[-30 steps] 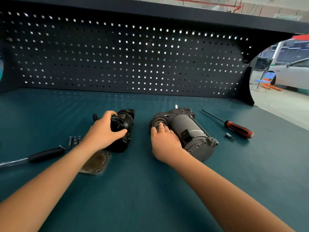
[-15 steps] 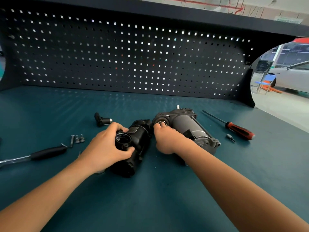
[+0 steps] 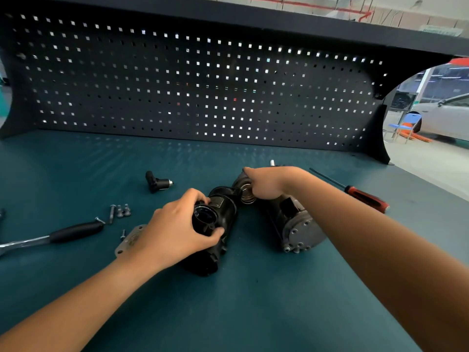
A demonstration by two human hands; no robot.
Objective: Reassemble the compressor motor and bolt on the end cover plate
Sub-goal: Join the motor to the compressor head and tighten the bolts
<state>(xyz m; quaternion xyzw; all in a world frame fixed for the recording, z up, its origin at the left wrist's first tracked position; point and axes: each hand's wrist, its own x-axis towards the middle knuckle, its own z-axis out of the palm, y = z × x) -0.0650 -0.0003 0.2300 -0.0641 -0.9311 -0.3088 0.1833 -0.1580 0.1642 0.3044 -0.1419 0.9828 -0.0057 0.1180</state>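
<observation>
In the middle of the frame, the left hand (image 3: pixel 175 229) grips a black round motor part (image 3: pixel 220 214). Its fingers and thumb curl tight round the part's open near end. Just to the right, the right hand (image 3: pixel 266 184) holds the far round end of a grey metal compressor body (image 3: pixel 299 224), with its fingers curled over the top. Both parts lie on the blue-green bench top (image 3: pixel 253 313). Their far ends touch under the right hand, and their near ends point apart.

A flat grey metal cover plate (image 3: pixel 129 241) lies at the left, partly hidden behind the left wrist. A few small silver bolts (image 3: pixel 120 210) lie near it, higher up. A silver ratchet wrench with a black handle (image 3: pixel 63 233) lies at the far left. A small black bent fitting (image 3: pixel 157 184) sits above the left hand. A screwdriver with a red and black handle (image 3: pixel 365 198) lies at the right. A dark board full of square holes (image 3: pixel 203 85) fills the top.
</observation>
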